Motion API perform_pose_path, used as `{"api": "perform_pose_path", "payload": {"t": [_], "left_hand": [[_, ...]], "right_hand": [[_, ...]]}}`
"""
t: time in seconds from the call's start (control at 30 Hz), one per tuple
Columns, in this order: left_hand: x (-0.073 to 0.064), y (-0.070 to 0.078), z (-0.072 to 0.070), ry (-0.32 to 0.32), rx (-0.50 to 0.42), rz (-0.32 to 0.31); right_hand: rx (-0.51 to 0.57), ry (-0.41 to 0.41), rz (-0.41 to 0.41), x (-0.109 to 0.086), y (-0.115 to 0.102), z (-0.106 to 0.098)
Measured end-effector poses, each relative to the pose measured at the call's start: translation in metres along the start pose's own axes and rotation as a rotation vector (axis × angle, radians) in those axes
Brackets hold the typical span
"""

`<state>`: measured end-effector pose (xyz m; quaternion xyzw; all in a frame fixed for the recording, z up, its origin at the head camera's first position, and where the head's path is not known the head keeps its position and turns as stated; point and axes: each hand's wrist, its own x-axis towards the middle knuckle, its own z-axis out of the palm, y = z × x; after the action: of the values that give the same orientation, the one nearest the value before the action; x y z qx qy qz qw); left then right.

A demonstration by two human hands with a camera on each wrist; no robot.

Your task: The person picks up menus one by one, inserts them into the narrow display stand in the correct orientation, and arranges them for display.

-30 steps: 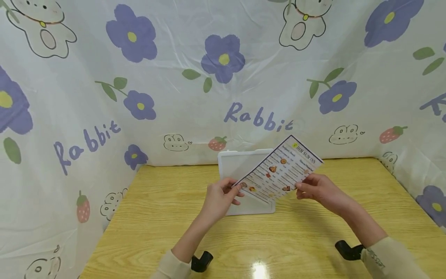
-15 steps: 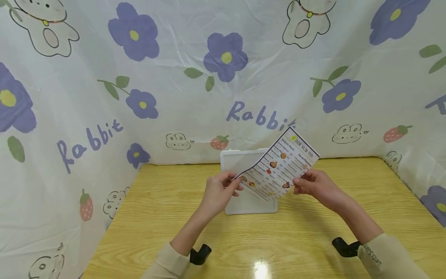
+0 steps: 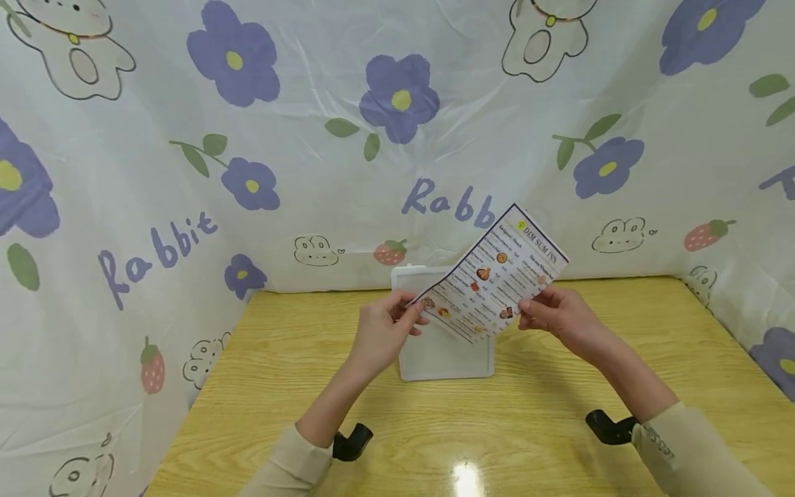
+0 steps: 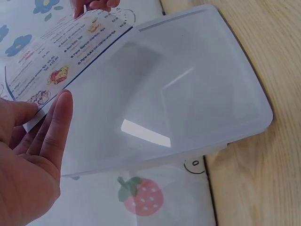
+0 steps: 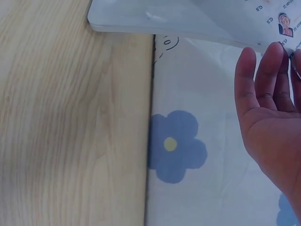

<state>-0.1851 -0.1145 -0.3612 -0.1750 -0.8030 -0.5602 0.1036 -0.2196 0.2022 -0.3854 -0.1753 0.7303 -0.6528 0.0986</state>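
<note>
A printed menu sheet [image 3: 491,276] headed "DIM SUM INN" is held up at a slant between both hands, its printed face toward the head camera. My left hand [image 3: 383,331] pinches its lower left corner between thumb and fingers. On the other side my right hand [image 3: 565,321] pinches the right edge, below the heading. Behind the menu stands a white-framed clear panel [image 3: 447,359], leaning back near the rear of the table; the sheet covers its upper right part. In the left wrist view the panel [image 4: 197,94] reflects light, and the menu [image 4: 66,52] overlaps its edge.
The wood-grain table [image 3: 261,428] reaches back to a white curtain [image 3: 310,172] printed with flowers, rabbits and strawberries. Black wrist-worn pieces [image 3: 352,442] show beside both cuffs. A glare spot lies on the table's front middle.
Both hands have raised the menu a little and shifted it slightly left, so its top now overlaps the curtain lettering. It bent briefly midway and is flatter now. The panel stays put.
</note>
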Motion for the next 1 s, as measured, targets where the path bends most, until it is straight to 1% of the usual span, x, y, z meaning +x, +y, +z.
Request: {"api": "perform_pose_path", "payload": {"t": [0.2, 0.4, 0.67, 0.83, 1.0], "left_hand": [[0.004, 0.007, -0.006, 0.025, 0.002, 0.032], [0.009, 0.010, -0.010, 0.055, 0.017, 0.071], [0.016, 0.014, -0.015, 0.118, -0.051, 0.072], [0.019, 0.016, -0.017, 0.135, -0.063, 0.071], [0.024, 0.018, -0.021, 0.144, -0.085, 0.067]], "right_hand": [[-0.021, 0.023, 0.012, 0.003, -0.008, 0.003], [-0.042, 0.030, -0.035, 0.009, -0.018, 0.005], [-0.128, 0.063, -0.059, 0.016, -0.041, 0.004], [-0.162, 0.054, -0.066, 0.018, -0.047, 0.003], [-0.162, 0.062, -0.080, 0.021, -0.053, 0.002]]}}
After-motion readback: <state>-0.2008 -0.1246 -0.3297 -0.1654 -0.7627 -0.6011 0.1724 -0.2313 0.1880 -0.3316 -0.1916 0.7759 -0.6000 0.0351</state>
